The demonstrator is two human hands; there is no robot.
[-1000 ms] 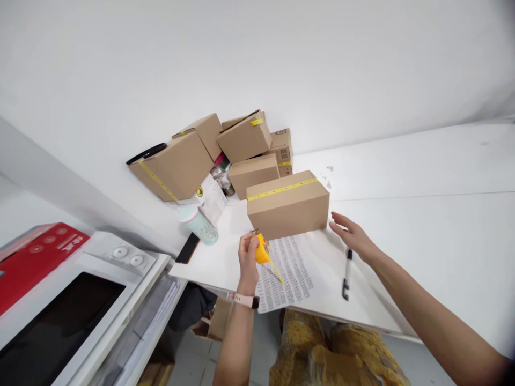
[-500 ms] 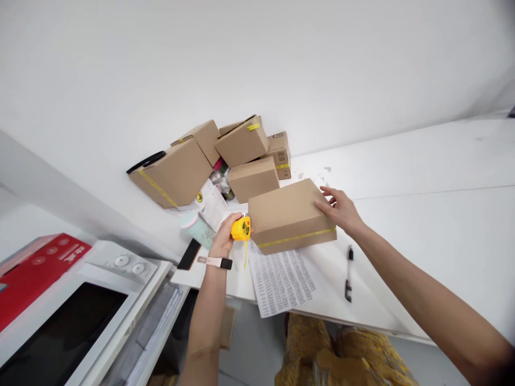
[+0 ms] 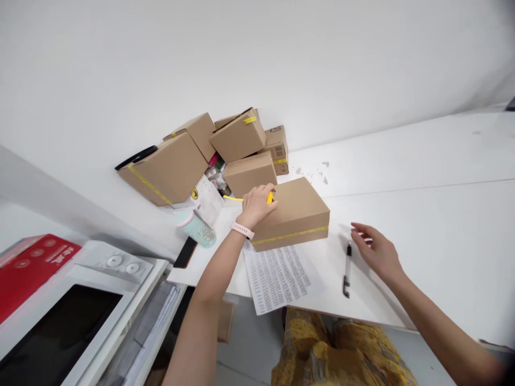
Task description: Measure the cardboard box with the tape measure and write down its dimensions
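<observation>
A brown cardboard box (image 3: 298,206) with a yellow tape strip along its front side lies flat on the white table (image 3: 422,225). My left hand (image 3: 257,202) rests on the box's left top edge, closed around a yellow tape measure (image 3: 269,197) whose blade sticks out to the left. My right hand (image 3: 376,251) hovers open over the table, right of the box and beside a black and white pen (image 3: 347,268). A printed sheet (image 3: 277,276) lies under the box's front edge.
Several cardboard boxes (image 3: 201,155) are piled against the wall behind. A mint cup (image 3: 196,226) and a dark phone (image 3: 185,252) sit at the table's left edge. A white machine (image 3: 72,311) with a red box (image 3: 28,268) stands lower left.
My left hand moved up and right with the tape measure onto the box's top. My right hand let go of the box's far corner and drew back right, near the pen.
</observation>
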